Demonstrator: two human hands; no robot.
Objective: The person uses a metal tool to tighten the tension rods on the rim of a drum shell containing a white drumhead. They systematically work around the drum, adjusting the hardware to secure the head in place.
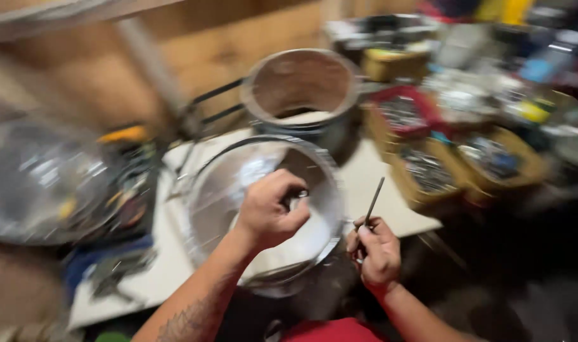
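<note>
The round metal pan (263, 209) lies on the white bench (377, 183) in front of the person. The left hand (270, 209) is closed on a small dark part at the pan's inside; the right hand (374, 250) holds a thin dark tool (372, 202) beside the rim. It looks like fitting work on the pan, needing a steady hold. Behind stands a pot (301, 92), contents unclear. Baskets (428, 168) on the right hold small metal parts, blurred.

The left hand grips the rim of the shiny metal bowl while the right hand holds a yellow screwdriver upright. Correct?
Not quite. In the head view the right hand holds a thin dark rod, not a yellow screwdriver. The left hand does grip the metal bowl at its rim.
</note>
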